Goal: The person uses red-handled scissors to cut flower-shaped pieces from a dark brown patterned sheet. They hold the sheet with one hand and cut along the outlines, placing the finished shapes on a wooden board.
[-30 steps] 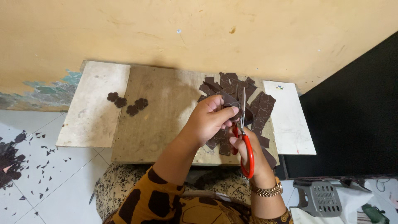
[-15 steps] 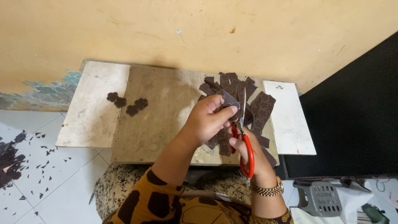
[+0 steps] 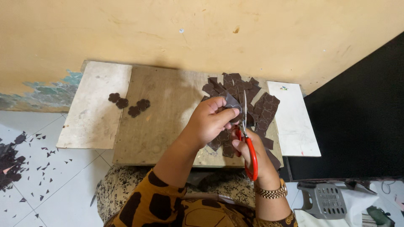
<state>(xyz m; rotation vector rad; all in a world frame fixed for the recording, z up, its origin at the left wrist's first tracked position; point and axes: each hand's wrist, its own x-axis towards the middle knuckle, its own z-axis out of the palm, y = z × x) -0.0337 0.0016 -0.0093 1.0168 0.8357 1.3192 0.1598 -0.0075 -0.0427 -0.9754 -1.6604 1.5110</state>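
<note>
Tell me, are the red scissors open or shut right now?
Cannot tell: the scissors point upward, only one blade edge visible, in the right hand.

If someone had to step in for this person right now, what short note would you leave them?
Left hand: pinching a small dark piece up at the blades.
Right hand: holding the red-handled scissors, blades pointing up into that piece.
Uncut dark strips lie heaped on the wooden board, by the wall.
Done: four flower-shaped cutouts on the board's left side.
Left: the piece in hand and the heap. Dark offcuts litter the floor tiles at left.
</note>
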